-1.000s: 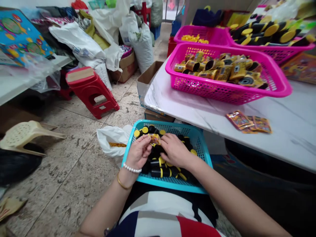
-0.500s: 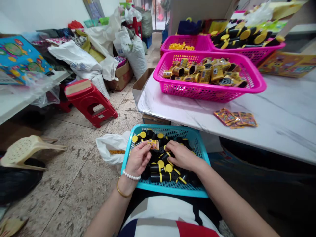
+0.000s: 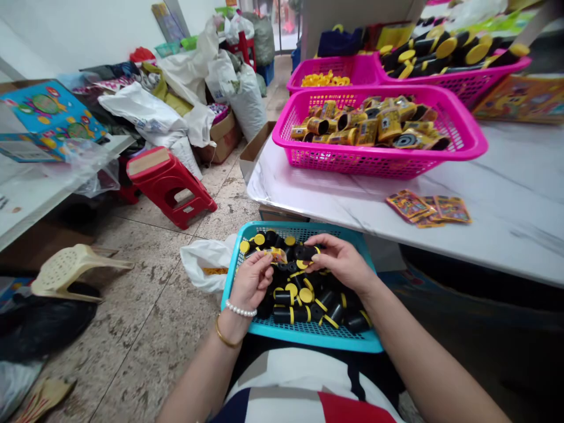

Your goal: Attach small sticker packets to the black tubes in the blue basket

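My left hand [image 3: 252, 281] pinches a small printed yellow-orange label [image 3: 277, 254] between thumb and fingertips. Facing it, my right hand [image 3: 339, 260] grips a black canister with a yellow cap [image 3: 305, 252], which lies roughly level near the label. Both hands are over a blue plastic basket [image 3: 304, 338] that sits at my lap. Many loose black canisters with yellow caps [image 3: 284, 298] fill it, tumbled at various angles.
A marble-pattern table [image 3: 335, 197] bears a pink basket [image 3: 478, 141] of labelled yellow canisters, more pink baskets behind, and a stack of printed packets [image 3: 409, 205]. On the floor stand a red stool [image 3: 170, 182], a cream stool [image 3: 66, 270] and a white bag [image 3: 198, 258].
My right hand has lifted a black canister from the pile and brought it up beside the label. My left hand still holds the label, now tilted. The view has shifted slightly.
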`<state>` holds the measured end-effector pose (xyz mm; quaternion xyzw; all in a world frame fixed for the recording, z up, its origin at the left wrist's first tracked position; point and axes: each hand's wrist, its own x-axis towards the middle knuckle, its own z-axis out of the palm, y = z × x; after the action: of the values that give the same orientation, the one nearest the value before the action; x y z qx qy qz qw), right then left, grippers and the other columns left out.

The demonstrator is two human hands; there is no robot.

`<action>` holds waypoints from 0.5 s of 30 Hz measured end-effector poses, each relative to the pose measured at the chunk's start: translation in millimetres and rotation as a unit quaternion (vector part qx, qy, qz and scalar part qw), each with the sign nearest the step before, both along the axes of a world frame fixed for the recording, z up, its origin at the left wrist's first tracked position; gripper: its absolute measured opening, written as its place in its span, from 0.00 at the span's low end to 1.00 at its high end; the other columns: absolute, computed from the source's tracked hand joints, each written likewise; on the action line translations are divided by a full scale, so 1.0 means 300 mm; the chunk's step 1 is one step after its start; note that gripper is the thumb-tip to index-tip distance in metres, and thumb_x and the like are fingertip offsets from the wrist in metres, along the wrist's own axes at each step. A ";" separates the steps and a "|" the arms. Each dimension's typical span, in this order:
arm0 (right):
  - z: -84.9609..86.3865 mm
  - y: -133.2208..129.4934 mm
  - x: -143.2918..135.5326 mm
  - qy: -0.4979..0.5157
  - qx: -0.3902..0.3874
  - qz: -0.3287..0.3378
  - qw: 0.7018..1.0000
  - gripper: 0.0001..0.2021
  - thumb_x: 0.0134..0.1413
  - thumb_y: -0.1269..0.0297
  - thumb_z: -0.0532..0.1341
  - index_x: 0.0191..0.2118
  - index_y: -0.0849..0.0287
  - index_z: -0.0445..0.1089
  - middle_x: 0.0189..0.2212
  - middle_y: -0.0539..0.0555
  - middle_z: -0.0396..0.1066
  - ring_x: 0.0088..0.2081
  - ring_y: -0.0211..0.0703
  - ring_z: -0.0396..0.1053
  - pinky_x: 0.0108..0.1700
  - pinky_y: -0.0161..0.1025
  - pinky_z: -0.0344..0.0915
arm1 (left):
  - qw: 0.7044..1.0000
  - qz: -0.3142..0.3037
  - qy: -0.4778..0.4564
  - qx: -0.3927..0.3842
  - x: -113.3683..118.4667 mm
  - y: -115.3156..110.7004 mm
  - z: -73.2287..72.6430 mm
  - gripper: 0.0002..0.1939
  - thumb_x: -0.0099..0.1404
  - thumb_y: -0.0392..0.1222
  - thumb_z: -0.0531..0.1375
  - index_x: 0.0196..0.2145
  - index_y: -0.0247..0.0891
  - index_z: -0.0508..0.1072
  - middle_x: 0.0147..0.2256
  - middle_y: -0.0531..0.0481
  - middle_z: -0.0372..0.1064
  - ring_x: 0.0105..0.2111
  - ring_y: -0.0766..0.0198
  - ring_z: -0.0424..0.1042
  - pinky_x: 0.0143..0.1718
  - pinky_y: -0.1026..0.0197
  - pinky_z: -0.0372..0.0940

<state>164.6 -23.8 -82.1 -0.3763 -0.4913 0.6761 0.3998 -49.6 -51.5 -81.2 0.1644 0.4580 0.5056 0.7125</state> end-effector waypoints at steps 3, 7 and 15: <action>0.020 -0.005 -0.027 0.019 0.008 0.006 1.000 0.14 0.47 0.64 0.67 0.42 0.57 0.70 0.33 0.48 0.72 0.27 0.33 0.70 0.32 0.34 0.69 | 1.000 -0.024 0.010 -0.006 -0.003 0.010 -0.007 0.17 0.48 0.39 0.71 0.30 0.33 0.68 0.27 0.55 0.67 0.15 0.82 0.55 0.09 0.78 0.42; 0.014 -0.011 -0.057 -0.013 0.010 0.007 1.000 0.14 0.48 0.62 0.66 0.41 0.58 0.70 0.27 0.48 0.71 0.25 0.33 0.67 0.27 0.31 0.66 | 0.999 -0.039 0.010 -0.007 0.000 0.007 -0.010 0.17 0.48 0.40 0.71 0.30 0.33 0.67 0.25 0.57 0.65 0.13 0.81 0.55 0.09 0.77 0.42; -0.012 -0.046 -0.093 -0.123 0.134 -0.050 0.982 0.11 0.50 0.62 0.64 0.40 0.56 0.69 0.43 0.55 0.72 0.37 0.42 0.72 0.38 0.39 0.70 | 0.999 -0.036 -0.007 0.008 -0.002 -0.014 -0.019 0.16 0.50 0.41 0.69 0.31 0.31 0.69 0.25 0.54 0.67 0.13 0.81 0.55 0.09 0.76 0.42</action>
<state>136.8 -37.7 -85.7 -0.4236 -0.6037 0.5316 0.4166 -50.3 -55.7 -86.8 0.1834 0.4427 0.4842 0.7321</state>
